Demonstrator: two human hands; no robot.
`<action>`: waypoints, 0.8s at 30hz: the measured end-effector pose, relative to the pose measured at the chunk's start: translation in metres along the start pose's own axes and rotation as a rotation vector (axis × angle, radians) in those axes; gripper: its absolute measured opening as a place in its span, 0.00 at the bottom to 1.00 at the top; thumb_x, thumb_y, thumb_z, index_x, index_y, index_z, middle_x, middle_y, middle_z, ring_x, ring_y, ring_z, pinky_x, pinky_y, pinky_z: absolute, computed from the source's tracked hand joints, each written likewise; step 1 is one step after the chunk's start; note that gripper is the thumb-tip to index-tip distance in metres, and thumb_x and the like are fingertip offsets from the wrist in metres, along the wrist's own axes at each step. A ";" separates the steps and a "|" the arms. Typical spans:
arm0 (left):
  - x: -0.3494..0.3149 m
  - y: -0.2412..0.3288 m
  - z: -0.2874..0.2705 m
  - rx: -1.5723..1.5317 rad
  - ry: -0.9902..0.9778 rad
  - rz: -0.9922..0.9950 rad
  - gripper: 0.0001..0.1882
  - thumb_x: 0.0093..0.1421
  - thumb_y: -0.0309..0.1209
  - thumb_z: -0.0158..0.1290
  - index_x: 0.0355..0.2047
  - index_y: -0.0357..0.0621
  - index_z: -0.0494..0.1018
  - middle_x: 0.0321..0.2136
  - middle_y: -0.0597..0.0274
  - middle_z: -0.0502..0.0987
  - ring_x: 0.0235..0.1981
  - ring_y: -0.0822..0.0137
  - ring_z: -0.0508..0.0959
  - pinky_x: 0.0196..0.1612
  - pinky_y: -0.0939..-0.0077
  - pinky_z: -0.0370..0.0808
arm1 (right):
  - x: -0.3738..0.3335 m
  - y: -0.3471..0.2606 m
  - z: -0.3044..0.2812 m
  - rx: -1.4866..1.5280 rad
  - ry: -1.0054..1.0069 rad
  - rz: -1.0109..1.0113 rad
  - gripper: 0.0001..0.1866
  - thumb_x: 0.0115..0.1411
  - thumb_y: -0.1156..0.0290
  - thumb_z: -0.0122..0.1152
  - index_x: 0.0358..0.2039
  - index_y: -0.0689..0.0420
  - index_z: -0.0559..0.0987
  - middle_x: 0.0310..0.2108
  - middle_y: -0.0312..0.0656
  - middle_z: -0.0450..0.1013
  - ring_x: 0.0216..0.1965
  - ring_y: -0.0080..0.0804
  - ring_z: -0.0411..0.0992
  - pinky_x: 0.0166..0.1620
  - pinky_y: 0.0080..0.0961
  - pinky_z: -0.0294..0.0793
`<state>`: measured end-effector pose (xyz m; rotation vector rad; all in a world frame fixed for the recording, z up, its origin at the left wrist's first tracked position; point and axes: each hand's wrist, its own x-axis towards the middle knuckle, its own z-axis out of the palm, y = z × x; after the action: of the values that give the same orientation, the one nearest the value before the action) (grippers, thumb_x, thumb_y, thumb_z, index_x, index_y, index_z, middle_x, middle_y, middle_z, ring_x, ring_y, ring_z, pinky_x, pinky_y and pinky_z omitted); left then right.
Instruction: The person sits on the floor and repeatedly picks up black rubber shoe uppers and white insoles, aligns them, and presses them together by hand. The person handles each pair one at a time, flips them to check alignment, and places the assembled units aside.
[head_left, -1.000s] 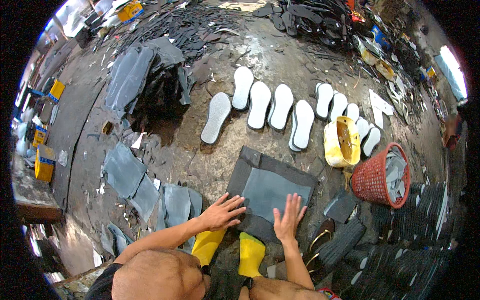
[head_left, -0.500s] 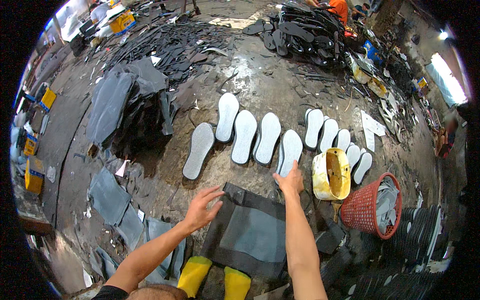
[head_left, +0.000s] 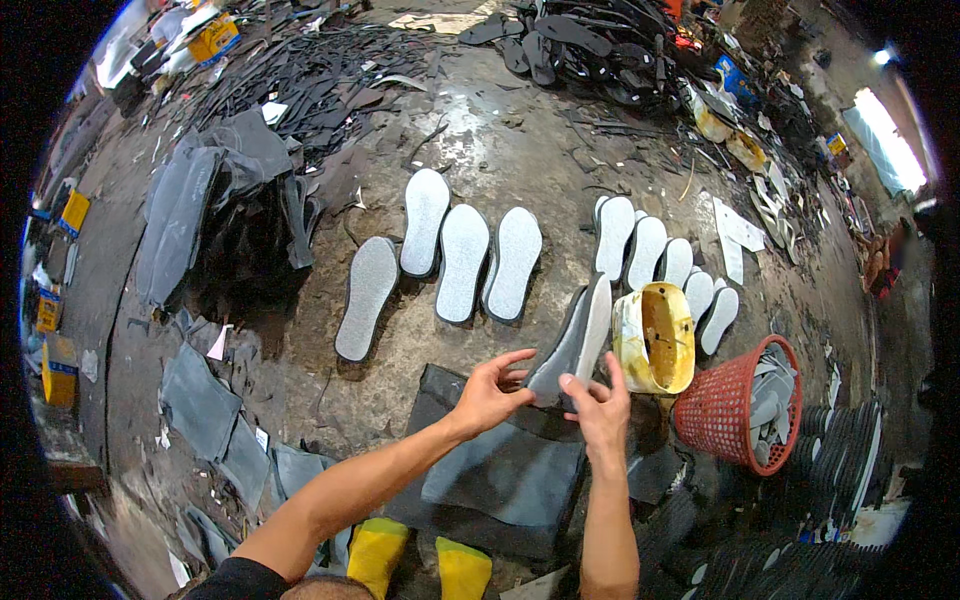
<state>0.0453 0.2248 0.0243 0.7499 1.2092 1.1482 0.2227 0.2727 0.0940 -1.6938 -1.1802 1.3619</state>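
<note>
Holding a pair of soles (head_left: pixel 597 325) above the floor (head_left: pixel 560 185), a person (head_left: pixel 340 500) reached over the far edge of a dark mat (head_left: pixel 436 390). The right hand (head_left: pixel 602 410) had its thumb pressed on the pair's near end, its fingers clamped there. The left hand (head_left: pixel 490 392) met the same end from the side, fingers slightly apart; whether they gripped could not be told. The pair stood tilted, one sole dark-faced and one pale, splayed toward the top, just left of a yellow container (head_left: pixel 630 350). Handling seemed only partway along: this pair alone was raised and had not been set down. Lying on the floor were four larger soles (head_left: pixel 463 265), one speckled grey and three white-topped, and, around the container's far side, a group of smaller white-topped soles (head_left: pixel 647 252). A grey sheet (head_left: pixel 495 480) lay on the mat, touched by neither hand. A red basket (head_left: pixel 705 412) beside the container held grey offcuts (head_left: pixel 772 400).
</note>
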 end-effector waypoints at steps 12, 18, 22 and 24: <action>0.053 -0.045 0.021 -0.356 0.289 -0.228 0.24 0.58 0.23 0.59 0.55 0.29 0.74 0.43 0.51 0.82 0.41 0.66 0.82 0.45 0.67 0.81 | -0.031 -0.096 -0.123 0.854 0.083 -0.532 0.30 0.65 0.60 0.54 0.64 0.61 0.67 0.57 0.52 0.73 0.45 0.33 0.76 0.50 0.32 0.76; -0.013 -0.002 0.019 0.371 0.276 0.078 0.34 0.59 0.39 0.66 0.60 0.31 0.71 0.53 0.40 0.78 0.50 0.60 0.81 0.51 0.66 0.79 | -0.072 -0.050 -0.086 0.620 -0.174 -0.482 0.47 0.49 0.82 0.61 0.71 0.60 0.56 0.67 0.54 0.62 0.66 0.43 0.63 0.70 0.43 0.57; -0.097 0.044 0.029 -0.668 -0.167 -0.193 0.29 0.62 0.34 0.64 0.61 0.38 0.71 0.49 0.49 0.79 0.46 0.62 0.81 0.48 0.67 0.82 | -0.108 -0.018 -0.026 0.638 -0.280 -0.349 0.54 0.43 0.88 0.66 0.72 0.56 0.55 0.68 0.51 0.61 0.66 0.40 0.63 0.69 0.39 0.58; -0.123 0.057 0.023 -0.450 -0.017 -0.226 0.28 0.61 0.29 0.64 0.61 0.40 0.71 0.44 0.56 0.79 0.44 0.67 0.81 0.45 0.70 0.82 | -0.119 -0.007 -0.020 0.514 -0.316 -0.438 0.46 0.51 0.82 0.68 0.70 0.55 0.58 0.66 0.49 0.65 0.64 0.41 0.66 0.66 0.41 0.65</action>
<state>0.0572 0.1281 0.1213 0.2749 0.9442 1.1637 0.2341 0.1665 0.1497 -0.8270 -1.1517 1.5115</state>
